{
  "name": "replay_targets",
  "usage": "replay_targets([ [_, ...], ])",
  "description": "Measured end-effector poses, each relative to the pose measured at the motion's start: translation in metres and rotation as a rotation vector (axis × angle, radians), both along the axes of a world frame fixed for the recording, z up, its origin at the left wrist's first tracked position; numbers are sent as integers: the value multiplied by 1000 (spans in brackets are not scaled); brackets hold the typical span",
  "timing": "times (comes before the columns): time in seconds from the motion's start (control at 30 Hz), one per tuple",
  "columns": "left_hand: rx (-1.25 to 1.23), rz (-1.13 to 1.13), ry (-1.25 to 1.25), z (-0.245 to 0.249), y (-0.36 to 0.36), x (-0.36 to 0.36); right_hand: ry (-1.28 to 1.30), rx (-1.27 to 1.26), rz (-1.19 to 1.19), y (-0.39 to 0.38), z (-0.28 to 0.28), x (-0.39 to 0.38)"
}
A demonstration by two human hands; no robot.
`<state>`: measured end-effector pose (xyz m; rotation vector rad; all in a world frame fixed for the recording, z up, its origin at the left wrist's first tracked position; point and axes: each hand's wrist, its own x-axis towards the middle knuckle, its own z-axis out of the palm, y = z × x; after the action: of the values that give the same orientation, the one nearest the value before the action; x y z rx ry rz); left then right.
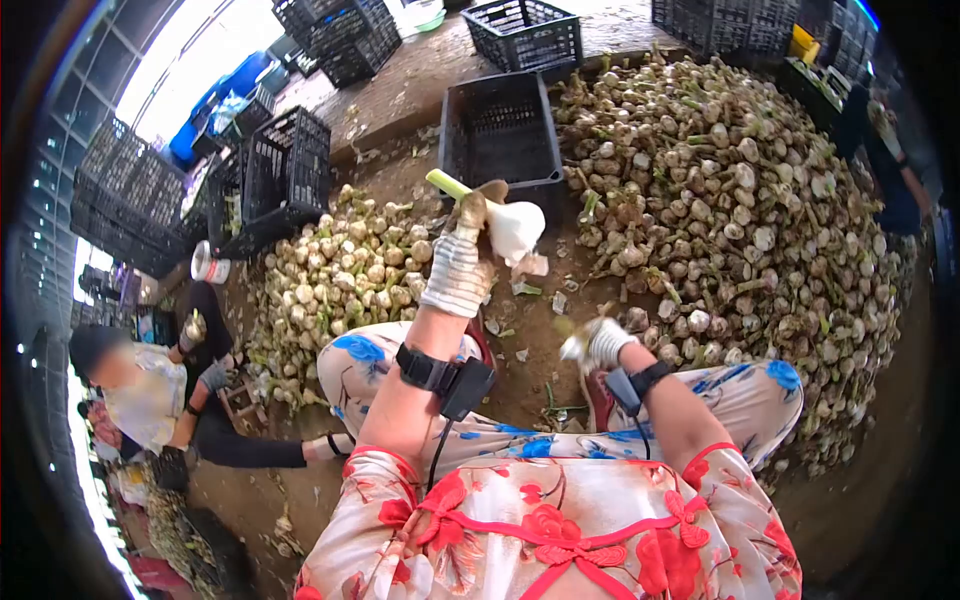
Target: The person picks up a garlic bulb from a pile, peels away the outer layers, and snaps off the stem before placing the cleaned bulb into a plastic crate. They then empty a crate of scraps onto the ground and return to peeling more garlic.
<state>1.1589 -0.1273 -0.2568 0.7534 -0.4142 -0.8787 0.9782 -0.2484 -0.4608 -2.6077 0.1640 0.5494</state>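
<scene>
Garlic bulb (516,230), white and peeled-looking, is held up in the air in front of the person's chest, above the bare ground between two heaps. Its long axis runs on a slant: the cut green stalk (443,183) points up and to the left, and the fat root end faces down and to the right. The gloved left hand (460,262) has it, fingers closed around the neck where the stalk meets the bulb, so the bulb sticks out to the right of the fist.

The right hand (597,343), also gloved, sits lower and to the right, well apart from the bulb and touching nothing that can be made out. It is blurred; its fingers look curled, but whether they pinch anything cannot be told. The bulb's root end points roughly toward it, so this is the hand that the free end faces.

Both wrists carry black strapped devices (445,377). A large heap of unsorted garlic (740,200) lies to the right, a smaller, paler pile (350,270) to the left, and a black crate (500,130) stands beyond the bulb. A co-worker (150,390) crouches at far left.
</scene>
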Motion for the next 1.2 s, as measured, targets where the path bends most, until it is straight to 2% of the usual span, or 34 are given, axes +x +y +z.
replay_targets([
  [0.03,-62,-18,137,-5,0,6,4,-30,26,14,-14,1],
  [0.07,-50,65,233,-10,0,9,27,87,-84,13,-25,-1],
  [0.1,-95,82,276,-23,-2,17,52,206,-197,20,5,-3],
  [0.17,-122,-36,466,-34,5,26,-31,292,-276,19,27,7],
  [0.2,-18,75,461,-37,4,27,-94,442,-372,19,47,14],
  [0.23,-21,78,470,-42,5,29,-342,552,-409,19,49,23],
  [0.27,-18,80,466,-50,6,30,-396,934,-571,25,75,32],
  [0.3,-16,81,463,-55,7,29,-283,1390,-712,27,108,37],
  [0.33,62,149,469,-58,5,26,-487,1507,-663,33,125,45],
  [0.37,91,200,366,-56,4,19,-601,1540,-703,37,140,52],
  [0.47,181,225,402,-54,3,2,-781,1483,-852,45,160,70],
  [0.5,182,221,405,-57,2,2,-702,1538,-986,37,149,72],
  [0.57,144,141,510,-62,2,5,-730,1632,-984,31,179,56],
  [0.6,145,177,535,-61,1,6,-817,1720,-1011,22,181,51],
  [0.63,146,180,535,-64,3,8,-898,1834,-884,8,176,47],
  [0.7,-83,29,636,-69,8,15,-809,1739,-934,-9,171,32],
  [0.77,-45,72,594,-68,5,15,-484,1422,-903,-22,148,19],
  [0.8,-51,54,645,-68,4,15,-419,1245,-999,-17,141,17],
  [0.83,-55,37,696,-68,4,15,-409,1019,-957,-9,143,16],
  [0.9,-41,49,709,-66,3,14,-142,995,-970,-7,106,18],
  [0.97,-46,-5,791,-61,5,12,-442,731,-591,3,81,15],
  [1.03,-41,3,760,-60,6,10,-428,769,-553,12,94,18],
  [1.1,-43,9,731,-59,5,10,-183,1117,-781,14,100,19],
  [1.17,-28,30,753,-60,6,9,-175,1108,-778,13,97,20],
  [1.2,-27,32,753,-62,6,8,-189,1018,-764,12,95,21],
])
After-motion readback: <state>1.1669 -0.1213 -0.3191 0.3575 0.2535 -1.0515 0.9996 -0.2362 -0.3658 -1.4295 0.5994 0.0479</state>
